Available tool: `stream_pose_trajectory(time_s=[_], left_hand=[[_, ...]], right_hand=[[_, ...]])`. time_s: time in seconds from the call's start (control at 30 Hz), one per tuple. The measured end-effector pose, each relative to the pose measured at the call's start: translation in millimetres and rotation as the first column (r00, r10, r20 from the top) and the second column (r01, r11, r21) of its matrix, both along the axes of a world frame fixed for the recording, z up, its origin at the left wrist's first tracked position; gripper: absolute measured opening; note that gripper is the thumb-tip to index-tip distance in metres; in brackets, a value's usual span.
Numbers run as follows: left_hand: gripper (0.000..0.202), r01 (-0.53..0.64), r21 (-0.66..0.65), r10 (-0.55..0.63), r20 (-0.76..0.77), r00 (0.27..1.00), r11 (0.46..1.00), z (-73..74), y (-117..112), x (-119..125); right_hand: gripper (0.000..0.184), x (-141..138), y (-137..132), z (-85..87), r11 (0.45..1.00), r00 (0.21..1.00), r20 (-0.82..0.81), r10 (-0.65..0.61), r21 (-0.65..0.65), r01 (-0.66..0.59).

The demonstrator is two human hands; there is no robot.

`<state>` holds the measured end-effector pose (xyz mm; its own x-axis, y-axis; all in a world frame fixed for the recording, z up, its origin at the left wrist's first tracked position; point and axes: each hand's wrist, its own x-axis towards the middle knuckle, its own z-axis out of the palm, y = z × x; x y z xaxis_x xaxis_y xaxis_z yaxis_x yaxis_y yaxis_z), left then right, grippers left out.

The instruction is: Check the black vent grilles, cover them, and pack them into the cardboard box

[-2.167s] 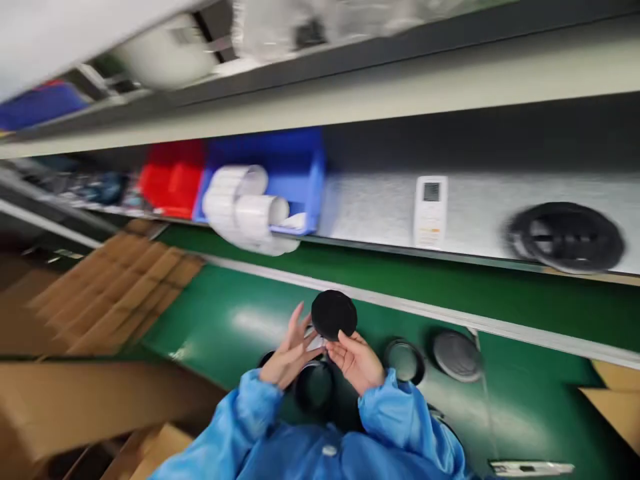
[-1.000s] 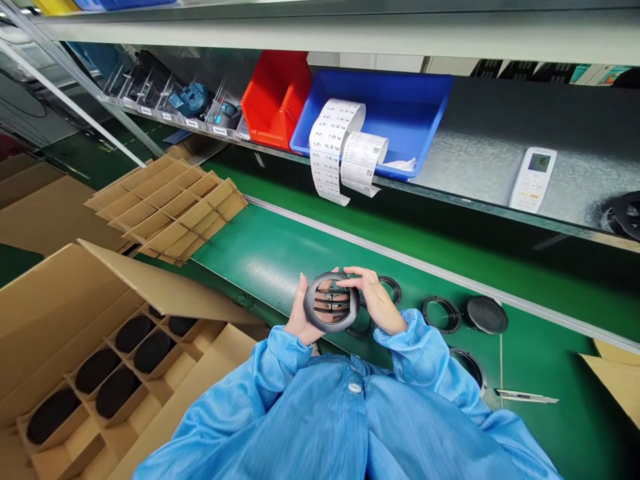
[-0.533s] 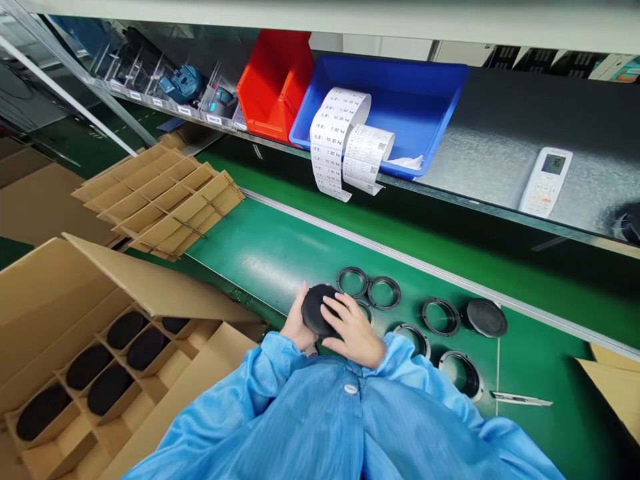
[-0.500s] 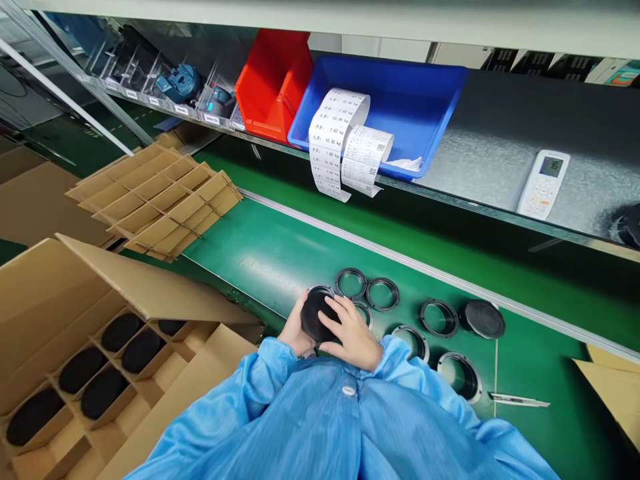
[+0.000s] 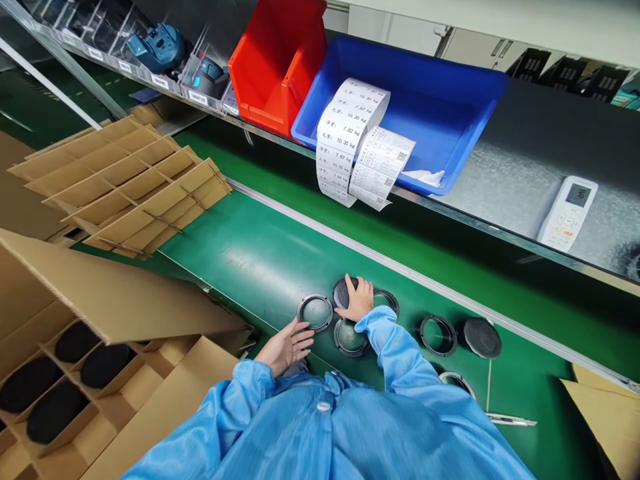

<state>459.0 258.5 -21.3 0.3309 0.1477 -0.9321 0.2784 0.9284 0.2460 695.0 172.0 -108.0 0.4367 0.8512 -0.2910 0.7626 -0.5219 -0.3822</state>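
My right hand (image 5: 357,300) reaches forward over the green belt (image 5: 260,253) and rests on a black round cap (image 5: 343,291), fingers curled on it. The cap lies on one of several black rings. My left hand (image 5: 286,345) hovers open, fingers spread, near the belt's front edge, just below a ring (image 5: 315,311). Another ring (image 5: 349,337) lies under my right wrist. Both arms wear blue sleeves.
Further right on the belt lie a ring (image 5: 437,333), a black cap (image 5: 481,337) and a small knife (image 5: 510,420). An open carton (image 5: 100,373) with dividers and black parts stands at left. Cardboard dividers (image 5: 125,187) lie behind it. The shelf holds a red bin (image 5: 275,60), a blue bin (image 5: 430,100), labels (image 5: 350,143) and a remote (image 5: 567,212).
Both hands held the black cap near my body before. Now the right hand has carried it forward onto a ring on the belt, and the left hand has let go and opened.
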Motion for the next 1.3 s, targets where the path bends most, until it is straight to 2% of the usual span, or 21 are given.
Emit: stream_pose_trajectory(time_s=[0.1, 0.17, 0.3, 0.37, 0.43, 0.5, 0.63, 0.73, 0.8, 0.87, 0.93, 1.0, 1.03, 1.07, 1.1, 1.13, 1.17, 1.2, 1.23, 1.27, 1.3], left_hand=[[0.044, -0.064, -0.010, 0.064, -0.052, 0.997, 0.998, 3.5, 5.9, -11.0], [0.039, -0.108, -0.001, 0.108, -0.075, 0.991, 0.994, 5.5, 10.1, -15.9], [0.029, -0.171, 0.015, 0.171, -0.106, 0.979, 0.985, 8.2, 21.3, -22.9], [0.027, -0.179, 0.010, 0.179, -0.117, 0.977, 0.984, 9.3, 26.1, -26.2], [0.029, -0.163, 0.003, 0.161, -0.152, 0.975, 0.987, 9.7, 30.2, -28.9], [0.035, -0.140, 0.003, 0.137, -0.210, 0.968, 0.990, 7.9, 34.8, -28.5], [0.036, -0.068, 0.016, 0.070, -0.286, 0.956, 0.998, 0.2, 42.1, -8.3], [0.031, 0.017, 0.046, -0.004, -0.273, 0.962, 0.999, 2.3, 37.3, 20.9], [0.033, 0.033, 0.112, -0.012, -0.180, 0.984, 0.993, 7.9, 29.5, 44.1], [0.043, 0.018, 0.204, -0.007, -0.056, 0.998, 0.979, 14.4, 18.1, 68.7], [0.056, 0.024, 0.276, -0.034, 0.030, 0.999, 0.961, 20.5, 2.9, 91.4], [0.067, 0.077, 0.316, -0.095, 0.042, 0.995, 0.946, 26.1, -14.5, 107.6], [0.070, 0.111, 0.319, -0.126, 0.027, 0.992, 0.941, 28.5, -22.9, 111.7], [0.071, 0.141, 0.316, -0.151, 0.007, 0.988, 0.938, 30.6, -30.4, 112.9], [0.071, 0.164, 0.312, -0.166, -0.021, 0.986, 0.936, 32.2, -36.6, 110.9], [0.068, 0.175, 0.304, -0.166, -0.056, 0.985, 0.936, 33.1, -40.9, 106.1], [0.065, 0.171, 0.295, -0.152, -0.087, 0.985, 0.940, 33.4, -43.3, 98.8], [0.062, 0.155, 0.289, -0.127, -0.116, 0.985, 0.945, 33.0, -43.6, 89.6], [0.059, 0.130, 0.291, -0.091, -0.145, 0.985, 0.948, 32.3, -42.1, 79.2], [0.057, 0.099, 0.300, -0.048, -0.173, 0.984, 0.949, 31.7, -39.4, 68.0], [0.056, 0.060, 0.317, 0.006, -0.203, 0.979, 0.946, 31.8, -36.3, 56.3]], right_hand=[[0.116, 2.9, 13.8, -15.5, 0.999, 0.999, 0.042, 0.013, -0.042, -0.012], [0.111, 6.1, 28.5, -16.3, 0.999, 0.998, 0.063, -0.016, -0.032, 0.018], [0.083, 20.0, 62.8, 1.0, 0.991, 0.990, 0.102, -0.097, 0.104, 0.086], [0.078, 22.6, 71.8, 10.0, 0.974, 0.980, 0.118, -0.163, 0.180, 0.140], [0.080, 19.6, 73.8, 12.3, 0.981, 0.987, 0.082, -0.142, 0.146, 0.129], [0.085, 15.9, 74.1, 6.9, 0.997, 0.998, 0.002, -0.060, 0.044, 0.060], [0.114, 26.9, 80.8, -2.6, 0.996, 0.997, -0.070, 0.020, -0.087, -0.026], [0.123, 32.8, 76.4, 21.8, 0.992, 0.991, -0.118, -0.062, -0.120, 0.048], [0.125, 23.2, 60.0, 51.5, 0.997, 0.987, -0.142, -0.073, -0.008, 0.073], [0.122, 5.5, 33.4, 80.5, 0.988, 0.989, -0.145, 0.025, 0.157, -0.002], [0.117, -10.1, 1.7, 99.0, 0.958, 0.982, -0.129, 0.140, 0.269, -0.101], [0.117, -10.9, -31.4, 102.5, 0.931, 0.968, -0.133, 0.211, 0.329, -0.157], [0.118, -2.6, -48.6, 99.2, 0.929, 0.969, -0.145, 0.199, 0.343, -0.140], [0.116, 11.9, -67.0, 93.5, 0.939, 0.978, -0.157, 0.136, 0.336, -0.076], [0.113, 32.1, -87.0, 86.0, 0.953, 0.987, -0.159, 0.013, 0.301, 0.035], [0.106, 56.5, -109.0, 77.4, 0.952, 0.975, -0.138, -0.174, 0.229, 0.202], [0.097, 83.3, -133.0, 68.5, 0.902, 0.912, -0.066, -0.405, 0.134, 0.410], [0.092, 110.1, -158.7, 59.6, 0.798, 0.797, 0.045, -0.603, 0.027, 0.602], [0.091, 134.5, -185.0, 51.1, 0.651, 0.652, 0.163, -0.741, -0.069, 0.756], [0.094, 154.8, -209.9, 43.2, 0.539, 0.556, 0.231, -0.799, -0.138, 0.831], [0.099, 169.7, -230.8, 35.7, 0.468, 0.505, 0.254, -0.825, -0.192, 0.862]])
